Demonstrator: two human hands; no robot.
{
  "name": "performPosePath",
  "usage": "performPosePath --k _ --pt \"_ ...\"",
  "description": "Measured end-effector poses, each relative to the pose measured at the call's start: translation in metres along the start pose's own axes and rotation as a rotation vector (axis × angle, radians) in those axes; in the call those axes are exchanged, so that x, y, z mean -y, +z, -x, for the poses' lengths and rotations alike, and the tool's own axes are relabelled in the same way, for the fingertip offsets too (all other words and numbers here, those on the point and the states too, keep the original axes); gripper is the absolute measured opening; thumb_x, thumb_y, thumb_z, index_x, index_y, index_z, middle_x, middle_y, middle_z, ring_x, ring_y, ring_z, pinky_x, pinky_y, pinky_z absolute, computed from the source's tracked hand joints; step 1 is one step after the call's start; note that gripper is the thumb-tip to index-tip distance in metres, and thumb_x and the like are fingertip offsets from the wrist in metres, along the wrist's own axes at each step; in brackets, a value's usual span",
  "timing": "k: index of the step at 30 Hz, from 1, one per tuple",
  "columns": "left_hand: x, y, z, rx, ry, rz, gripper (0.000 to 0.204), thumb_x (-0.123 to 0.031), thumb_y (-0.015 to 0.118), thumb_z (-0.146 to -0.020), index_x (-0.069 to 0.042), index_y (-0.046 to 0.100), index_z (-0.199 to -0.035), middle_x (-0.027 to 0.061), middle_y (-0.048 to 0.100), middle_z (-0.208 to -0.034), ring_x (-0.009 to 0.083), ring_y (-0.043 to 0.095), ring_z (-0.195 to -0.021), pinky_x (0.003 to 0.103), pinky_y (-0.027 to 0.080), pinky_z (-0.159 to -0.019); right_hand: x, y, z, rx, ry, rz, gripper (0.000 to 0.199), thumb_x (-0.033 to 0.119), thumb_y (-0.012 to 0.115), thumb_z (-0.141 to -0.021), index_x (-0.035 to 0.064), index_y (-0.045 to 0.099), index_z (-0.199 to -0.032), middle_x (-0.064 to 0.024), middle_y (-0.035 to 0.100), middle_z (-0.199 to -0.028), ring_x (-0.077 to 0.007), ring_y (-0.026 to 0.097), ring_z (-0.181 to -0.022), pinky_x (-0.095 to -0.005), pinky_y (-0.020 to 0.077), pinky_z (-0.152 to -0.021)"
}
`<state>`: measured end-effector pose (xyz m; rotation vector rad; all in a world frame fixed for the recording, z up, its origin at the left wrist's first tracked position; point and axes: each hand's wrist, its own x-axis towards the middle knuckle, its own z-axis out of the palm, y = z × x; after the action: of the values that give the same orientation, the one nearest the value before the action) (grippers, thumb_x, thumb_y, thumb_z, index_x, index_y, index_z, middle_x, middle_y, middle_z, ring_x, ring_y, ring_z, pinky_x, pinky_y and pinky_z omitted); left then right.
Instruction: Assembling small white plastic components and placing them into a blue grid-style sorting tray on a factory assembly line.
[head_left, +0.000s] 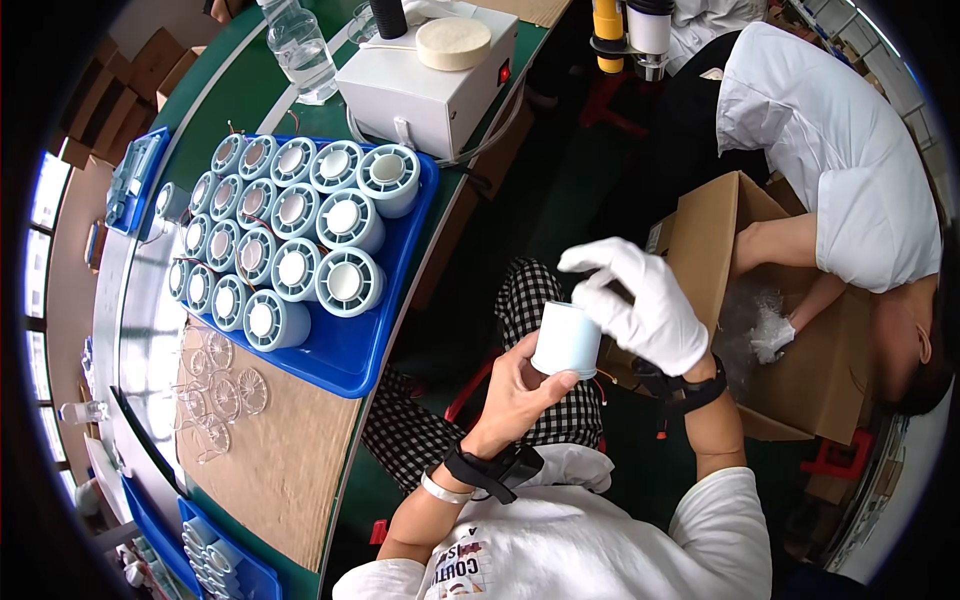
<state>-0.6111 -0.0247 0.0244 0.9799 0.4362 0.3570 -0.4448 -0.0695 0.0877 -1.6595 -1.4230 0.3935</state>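
My bare left hand (520, 395) grips a pale blue cylindrical housing (567, 340) in front of my lap, with its smooth closed side up. A thin wire end shows by its lower right edge. My right hand (645, 310), in a white glove, hovers at the housing's upper right with its fingers apart and bent. Whether a fingertip touches the housing, I cannot tell. To the left, a blue tray (360, 375) holds rows of similar pale blue housings (295, 268) with slotted rims and white round centres. Thin wires stick out among them.
A grey-white box device (420, 95) with a red switch and a cream disc (453, 44) stands behind the tray, beside a clear bottle (302, 60). Clear plastic rings (225, 393) lie on the brown board (290, 470). At right, another person reaches into a cardboard box (700, 230).
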Motion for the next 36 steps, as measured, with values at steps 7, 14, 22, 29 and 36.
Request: performPosePath --k 7,14,22,29,36 --pt "0.006 0.001 0.002 -0.022 0.004 -0.267 0.052 -0.016 0.068 -0.07 0.007 0.047 -0.112 0.0073 0.057 -0.096 0.0123 0.054 -0.088 0.026 0.043 -0.08 0.007 0.02 -0.008 0.496 -0.034 0.249 0.028 0.016 0.061 -0.074 0.0012 0.056 -0.098 -0.0084 0.062 -0.081 -0.0166 0.061 -0.068 -0.0301 0.0493 -0.059" --pt "-0.005 -0.001 0.0 -0.049 0.047 -0.096 0.053 -0.015 0.069 -0.069 0.007 0.046 -0.112 0.0076 0.057 -0.096 0.0122 0.054 -0.089 0.026 0.043 -0.08 -0.012 0.013 -0.014 0.256 0.315 -0.452 0.033 0.022 0.062 -0.077 0.0009 0.055 -0.102 -0.0095 0.062 -0.077 -0.0185 0.063 -0.071 -0.0301 0.0502 -0.06" --pt "-0.009 0.002 -0.019 -0.017 0.094 -0.274 0.05 -0.023 0.068 -0.071 0.005 0.05 -0.108 0.0063 0.056 -0.092 0.0108 0.053 -0.082 0.025 0.043 -0.074 -0.021 0.014 -0.007 0.213 0.123 -0.318 0.028 0.023 0.049 -0.088 0.0008 0.054 -0.104 -0.0121 0.062 -0.088 -0.0174 0.063 -0.076 -0.028 0.0503 -0.07" --pt "-0.026 0.02 -0.082 0.022 0.128 -0.086 0.04 -0.019 0.065 -0.076 0.005 0.051 -0.105 0.0054 0.057 -0.092 0.0104 0.054 -0.082 0.025 0.043 -0.077 -0.045 -0.008 -0.003 -0.489 0.252 -0.504 0.025 0.018 0.043 -0.092 0.0 0.053 -0.106 -0.0117 0.061 -0.093 -0.0182 0.062 -0.08 -0.0292 0.0501 -0.072" --pt "-0.029 0.033 -0.155 0.06 0.075 0.129 0.041 -0.028 0.061 -0.081 0.004 0.05 -0.105 0.0061 0.055 -0.093 0.0123 0.054 -0.086 0.027 0.043 -0.082 -0.049 -0.011 0.047 -0.673 0.304 -0.369 0.026 0.019 0.043 -0.092 0.0006 0.052 -0.108 -0.0113 0.061 -0.091 -0.0166 0.061 -0.079 -0.0244 0.0488 -0.064"
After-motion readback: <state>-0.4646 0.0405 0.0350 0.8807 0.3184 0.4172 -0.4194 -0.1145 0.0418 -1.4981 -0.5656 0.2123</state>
